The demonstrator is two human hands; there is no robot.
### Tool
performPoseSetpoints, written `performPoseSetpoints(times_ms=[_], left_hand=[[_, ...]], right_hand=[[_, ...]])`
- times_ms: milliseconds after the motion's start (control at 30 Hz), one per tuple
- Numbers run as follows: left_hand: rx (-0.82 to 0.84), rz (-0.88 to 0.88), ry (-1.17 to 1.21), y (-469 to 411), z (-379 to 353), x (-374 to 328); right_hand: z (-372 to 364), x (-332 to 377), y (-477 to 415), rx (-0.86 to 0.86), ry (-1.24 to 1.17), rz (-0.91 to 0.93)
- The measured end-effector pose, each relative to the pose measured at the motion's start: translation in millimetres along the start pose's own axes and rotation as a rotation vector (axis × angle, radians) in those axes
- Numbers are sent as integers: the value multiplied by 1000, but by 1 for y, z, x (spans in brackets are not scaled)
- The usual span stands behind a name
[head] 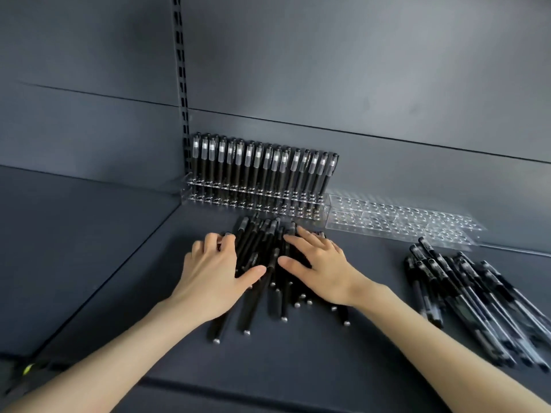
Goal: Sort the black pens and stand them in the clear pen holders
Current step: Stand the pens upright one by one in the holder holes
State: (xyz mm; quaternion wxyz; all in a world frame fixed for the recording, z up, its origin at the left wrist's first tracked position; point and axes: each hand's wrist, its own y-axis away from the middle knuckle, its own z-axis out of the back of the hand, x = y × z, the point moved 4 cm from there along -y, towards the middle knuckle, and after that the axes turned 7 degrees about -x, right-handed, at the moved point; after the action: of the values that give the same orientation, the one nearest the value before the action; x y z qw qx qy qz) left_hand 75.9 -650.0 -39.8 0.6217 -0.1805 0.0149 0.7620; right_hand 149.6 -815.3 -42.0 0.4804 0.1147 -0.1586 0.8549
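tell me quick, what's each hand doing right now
Left hand: open, resting on the loose pile of matte black pens, gripping none.
Right hand: open, flat on the same pile.

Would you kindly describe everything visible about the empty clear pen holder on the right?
The empty clear pen holder looks like transparent acrylic: low stepped tiers drilled with rows of round holes, none holding a pen. It sits on the dark shelf near the back, directly right of the filled holder, apparently abutting it.

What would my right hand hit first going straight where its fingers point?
Beyond the pen pile under it, the right hand would likely meet the filled pen holder; depth is uncertain.
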Motion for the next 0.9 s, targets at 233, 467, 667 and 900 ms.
performPoseSetpoints(times_ms=[233, 467, 667, 900], left_hand=[[14, 124, 226, 2, 4, 1], [-44, 172, 276, -3, 9, 11], [-137, 114, 408, 5, 15, 14], [-213, 31, 1081, 16, 31, -13]], right_hand=[[-2, 3, 8, -16, 20, 18], [-1, 3, 9, -3, 16, 28], [-2, 4, 9, -13, -5, 29], [27, 24, 14, -204, -731, 57]])
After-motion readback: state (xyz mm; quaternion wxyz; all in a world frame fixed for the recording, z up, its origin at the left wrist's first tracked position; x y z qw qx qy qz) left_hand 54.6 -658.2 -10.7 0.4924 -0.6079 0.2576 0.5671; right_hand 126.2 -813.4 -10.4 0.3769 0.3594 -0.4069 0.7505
